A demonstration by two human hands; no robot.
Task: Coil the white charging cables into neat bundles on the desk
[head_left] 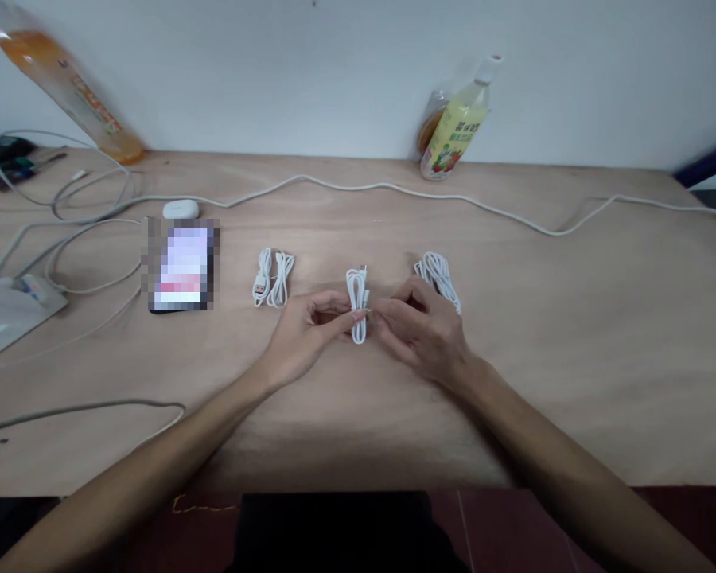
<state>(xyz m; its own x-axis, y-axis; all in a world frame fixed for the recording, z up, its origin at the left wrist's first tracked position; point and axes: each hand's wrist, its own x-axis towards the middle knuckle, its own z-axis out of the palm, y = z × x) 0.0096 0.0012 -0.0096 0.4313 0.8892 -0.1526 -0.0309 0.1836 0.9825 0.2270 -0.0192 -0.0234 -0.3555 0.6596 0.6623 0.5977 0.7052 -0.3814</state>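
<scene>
Left hand [298, 330] pinched the coiled white charging cable [358, 288]; I couldn't tell what the curled right hand [428, 330] gripped.

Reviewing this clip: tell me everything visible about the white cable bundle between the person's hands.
The white cable bundle is a smooth, plastic-looking cord folded into long narrow loops, pinched near the middle. A small connector with a metallic-looking tip pokes out at the far end. Its length points away from the person. The left hand grips it, thumb across the loops; the right hand is close at its right side, contact unclear. Whether it touches the table is unclear.
</scene>
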